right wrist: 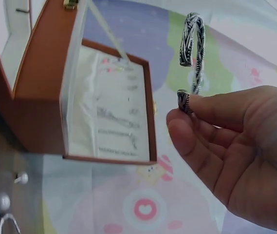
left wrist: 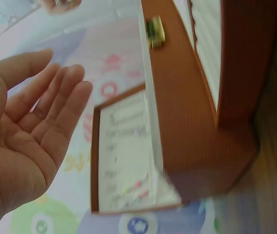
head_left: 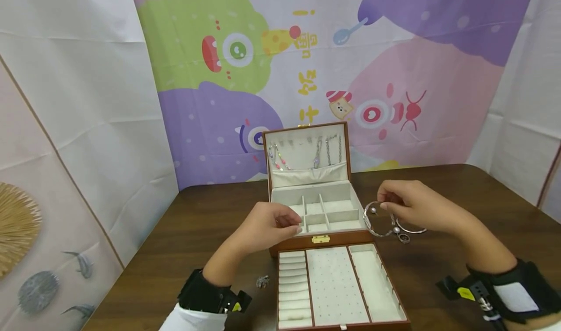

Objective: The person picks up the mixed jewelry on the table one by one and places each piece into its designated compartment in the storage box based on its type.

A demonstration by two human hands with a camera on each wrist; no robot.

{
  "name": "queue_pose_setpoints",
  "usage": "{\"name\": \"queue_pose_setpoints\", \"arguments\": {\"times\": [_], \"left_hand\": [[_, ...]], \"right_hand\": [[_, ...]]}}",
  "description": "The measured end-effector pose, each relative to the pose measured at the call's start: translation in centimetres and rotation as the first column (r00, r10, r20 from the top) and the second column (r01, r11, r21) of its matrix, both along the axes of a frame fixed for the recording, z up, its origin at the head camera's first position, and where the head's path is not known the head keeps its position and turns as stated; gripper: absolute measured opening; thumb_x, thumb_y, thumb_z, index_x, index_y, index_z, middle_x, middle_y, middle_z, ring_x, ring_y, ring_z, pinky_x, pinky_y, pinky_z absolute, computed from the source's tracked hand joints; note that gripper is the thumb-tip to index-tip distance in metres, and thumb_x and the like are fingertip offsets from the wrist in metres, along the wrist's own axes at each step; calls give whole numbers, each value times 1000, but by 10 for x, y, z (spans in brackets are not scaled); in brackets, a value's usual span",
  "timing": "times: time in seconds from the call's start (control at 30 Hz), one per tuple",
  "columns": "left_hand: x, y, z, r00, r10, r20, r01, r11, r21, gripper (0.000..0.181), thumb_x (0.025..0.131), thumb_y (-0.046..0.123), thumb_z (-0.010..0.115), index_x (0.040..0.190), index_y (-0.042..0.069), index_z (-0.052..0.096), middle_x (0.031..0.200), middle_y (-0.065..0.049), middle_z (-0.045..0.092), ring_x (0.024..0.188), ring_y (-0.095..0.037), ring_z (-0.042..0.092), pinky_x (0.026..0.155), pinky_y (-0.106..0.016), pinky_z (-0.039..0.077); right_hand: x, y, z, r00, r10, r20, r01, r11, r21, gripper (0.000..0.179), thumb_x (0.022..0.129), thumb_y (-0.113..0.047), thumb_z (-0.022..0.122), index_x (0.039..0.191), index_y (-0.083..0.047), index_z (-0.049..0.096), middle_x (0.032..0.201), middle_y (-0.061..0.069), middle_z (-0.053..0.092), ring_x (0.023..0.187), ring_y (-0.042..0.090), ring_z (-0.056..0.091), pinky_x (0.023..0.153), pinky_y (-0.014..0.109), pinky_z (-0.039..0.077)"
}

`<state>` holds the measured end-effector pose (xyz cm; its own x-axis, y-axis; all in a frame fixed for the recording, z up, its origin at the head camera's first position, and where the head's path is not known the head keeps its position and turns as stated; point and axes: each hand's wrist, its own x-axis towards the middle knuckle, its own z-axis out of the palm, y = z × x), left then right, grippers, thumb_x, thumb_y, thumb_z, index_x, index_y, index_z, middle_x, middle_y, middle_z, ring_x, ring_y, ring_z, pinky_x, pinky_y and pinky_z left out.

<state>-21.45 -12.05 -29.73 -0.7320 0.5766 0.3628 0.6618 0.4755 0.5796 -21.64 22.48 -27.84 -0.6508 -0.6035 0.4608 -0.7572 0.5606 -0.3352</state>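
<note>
My right hand (head_left: 416, 205) pinches one end of a silver braided cuff bracelet (right wrist: 200, 53) between thumb and fingers, to the right of the jewelry box (head_left: 291, 243). In the right wrist view the bracelet's gap shows near the fingertips (right wrist: 179, 129). My left hand (head_left: 265, 228) hovers at the box's front left, its fingers loosely bent and holding nothing; the left wrist view shows its bare palm (left wrist: 19, 161). The brown box stands with its lid (head_left: 302, 151) raised, necklaces (head_left: 317, 153) hanging inside it. Cream dividers (head_left: 323, 209) split the upper compartment.
A lower tray (head_left: 337, 287) with ring rolls (head_left: 292, 287), a dotted panel and a long slot extends from the box front. A silver trinket (head_left: 262, 282) lies left of it. On the right are a silver ring (head_left: 404, 238), pearl studs (head_left: 396, 230) and a hoop (head_left: 416, 231).
</note>
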Motion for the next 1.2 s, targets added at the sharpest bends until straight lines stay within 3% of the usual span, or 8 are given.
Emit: {"name": "queue_pose_setpoints", "arguments": {"times": [0.13, 0.23, 0.37, 0.5, 0.6, 0.8, 1.03, 1.2], "left_hand": [[2, 18, -6, 996, -1, 92, -10, 993, 120, 19, 87, 12, 74, 105, 6, 72, 89, 0, 71, 78, -9, 66, 71, -27, 55], [5, 30, -9, 975, -46, 219, -6, 973, 230, 32, 87, 14, 74, 117, 3, 67, 101, -7, 71, 90, -13, 67, 78, -27, 54], [11, 40, -11, 910, -141, 389, -5, 936, 352, 47, 88, 13, 74, 131, 3, 57, 116, -13, 67, 101, -19, 66, 84, -31, 54], [13, 45, -13, 840, -219, 497, -27, 897, 441, 49, 90, 7, 71, 134, 1, 53, 118, -15, 65, 100, -23, 67, 84, -36, 55], [14, 47, -13, 817, -242, 524, -75, 855, 512, 39, 91, 2, 68, 127, -7, 55, 110, -23, 66, 90, -24, 70, 81, -39, 56], [13, 48, -14, 851, -189, 490, -158, 798, 581, 26, 89, -5, 65, 113, -15, 60, 94, -26, 69, 70, -17, 69, 73, -40, 58], [12, 46, -16, 905, -91, 415, -183, 798, 575, 23, 88, -7, 67, 110, -14, 66, 92, -24, 70, 72, -18, 70, 70, -40, 58], [6, 46, -12, 932, 12, 362, -219, 815, 537, 22, 88, -4, 68, 110, -9, 70, 91, -21, 71, 73, -22, 71, 68, -36, 59]], "right_hand": [[4, -13, -2, 999, -19, 45, 22, 997, -76, 15, 89, 4, 67, 91, -9, 59, 68, -9, 55, 56, 3, 54, 53, 26, 49], [6, -24, -6, 997, -33, 75, 44, 989, -143, 16, 88, 6, 66, 92, -8, 58, 72, -4, 58, 58, 7, 57, 54, 26, 52], [7, -39, -14, 994, -1, 111, 30, 965, -260, 17, 87, 8, 66, 94, -5, 59, 75, 1, 61, 59, 12, 61, 54, 28, 54], [8, -52, -22, 979, 46, 196, 30, 930, -367, 13, 88, 6, 66, 94, -4, 59, 74, 4, 62, 59, 15, 63, 55, 33, 56], [8, -60, -26, 955, 90, 283, 41, 903, -428, 10, 89, 4, 66, 95, -1, 59, 77, 8, 62, 61, 18, 65, 58, 38, 58], [10, -65, -29, 890, 189, 415, 59, 855, -515, 14, 90, 4, 65, 98, 9, 55, 82, 17, 60, 65, 24, 68, 61, 40, 58], [11, -66, -30, 860, 220, 461, 72, 841, -536, 17, 89, 3, 66, 99, 11, 54, 84, 20, 61, 69, 25, 69, 66, 45, 58], [4, -61, -28, 864, 205, 461, 79, 847, -526, 20, 90, -1, 68, 102, 10, 56, 87, 19, 63, 73, 26, 68, 69, 40, 58]]}}
